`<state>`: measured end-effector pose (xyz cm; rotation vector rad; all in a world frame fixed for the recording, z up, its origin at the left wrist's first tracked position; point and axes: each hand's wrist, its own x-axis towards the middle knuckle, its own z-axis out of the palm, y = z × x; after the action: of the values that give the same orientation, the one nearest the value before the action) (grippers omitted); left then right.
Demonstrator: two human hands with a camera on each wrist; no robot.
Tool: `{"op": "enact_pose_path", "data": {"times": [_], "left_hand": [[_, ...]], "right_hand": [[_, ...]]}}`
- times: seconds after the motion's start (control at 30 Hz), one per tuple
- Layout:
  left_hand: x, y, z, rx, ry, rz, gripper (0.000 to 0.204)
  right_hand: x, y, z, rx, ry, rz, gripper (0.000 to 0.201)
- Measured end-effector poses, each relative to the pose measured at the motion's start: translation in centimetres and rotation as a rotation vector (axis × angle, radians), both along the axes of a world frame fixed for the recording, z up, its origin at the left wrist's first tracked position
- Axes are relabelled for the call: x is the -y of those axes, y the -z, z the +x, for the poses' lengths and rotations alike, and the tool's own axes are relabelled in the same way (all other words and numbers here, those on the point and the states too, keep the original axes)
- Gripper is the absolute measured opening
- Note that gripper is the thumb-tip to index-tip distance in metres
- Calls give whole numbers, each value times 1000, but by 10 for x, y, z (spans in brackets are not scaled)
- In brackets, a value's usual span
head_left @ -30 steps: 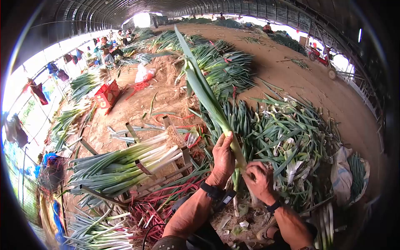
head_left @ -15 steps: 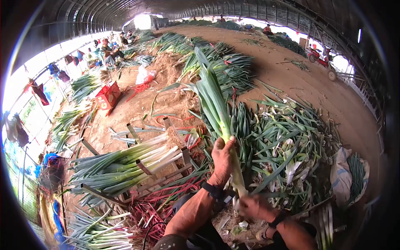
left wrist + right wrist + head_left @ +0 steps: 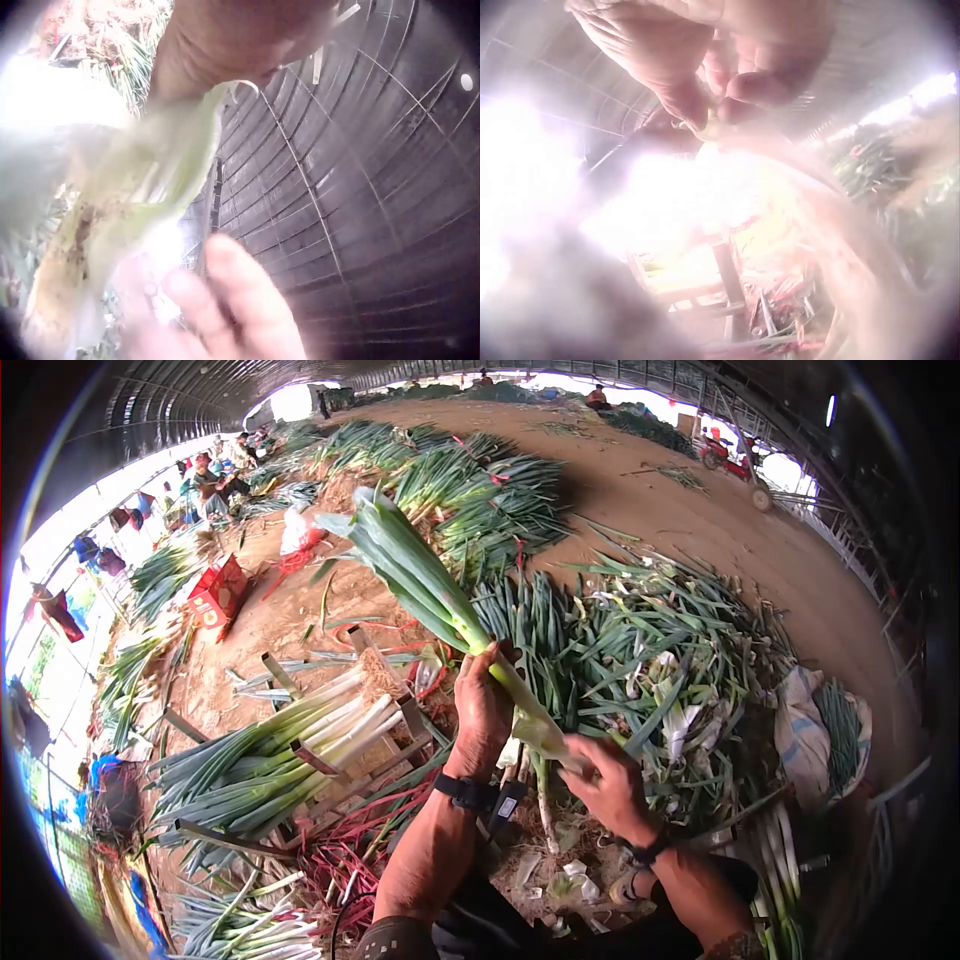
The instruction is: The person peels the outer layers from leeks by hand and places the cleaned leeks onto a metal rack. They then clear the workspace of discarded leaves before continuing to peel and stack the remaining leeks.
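In the head view, a large green onion [image 3: 417, 575] slants from upper left to lower right. My left hand [image 3: 482, 705] grips its pale stalk, fingers curled round it. My right hand [image 3: 608, 785] pinches a layer at the stalk's lower end between thumb and fingers. The left wrist view shows the blurred stalk [image 3: 75, 262] with brown specks on it, beneath the left hand [image 3: 232, 45]. Curled fingertips of the right hand [image 3: 727, 60] meet at a small pale piece in the right wrist view. A thin stalk [image 3: 546, 805] hangs below the left hand.
Trimmed onions [image 3: 290, 745] lie in a metal-posted rack at left, above red straps [image 3: 340, 860]. Loose leaves [image 3: 670, 680] are heaped at right beside a white sack [image 3: 803, 735]. A red bag [image 3: 218, 597] stands at upper left. Further bundles [image 3: 500, 500] lie ahead; people sit far off.
The onion's leafy top has swung left. My right hand dropped and blurred, then came back up to the stalk's lower end. The whole head view has shifted slightly.
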<state>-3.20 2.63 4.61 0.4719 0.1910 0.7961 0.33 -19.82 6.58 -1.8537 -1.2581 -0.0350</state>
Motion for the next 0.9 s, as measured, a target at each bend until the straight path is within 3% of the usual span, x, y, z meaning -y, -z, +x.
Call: {"op": "enact_pose_path", "data": {"times": [0.13,0.23,0.33,0.47,0.57,0.6,0.7,0.8,0.87,0.9], "left_hand": [[19,-13,-5,45,63,-52,16],[16,-4,-3,-46,12,78,19],[17,-4,0,-43,-31,30,16],[19,-10,-5,-152,-66,29,18],[24,-12,0,-148,-162,-17,19],[22,-11,2,-139,-194,-10,18],[12,-6,-1,-154,-223,4,18],[-4,-3,-7,-146,-247,62,18],[-1,-14,-11,-144,-283,117,19],[1,-19,-13,-129,-275,121,19]], "right_hand": [[-33,-8,12,211,1,1,34],[-37,4,19,275,-59,-17,35],[-34,14,18,233,-142,-26,31],[-29,-10,1,220,-36,-28,17],[-25,10,17,218,-34,-63,17],[-24,12,18,182,-92,-6,12],[0,20,11,81,-198,-120,10],[49,68,3,-11,-261,-447,22],[86,110,-7,-103,-237,-909,26],[112,143,-10,-125,-356,-1128,30]]}}
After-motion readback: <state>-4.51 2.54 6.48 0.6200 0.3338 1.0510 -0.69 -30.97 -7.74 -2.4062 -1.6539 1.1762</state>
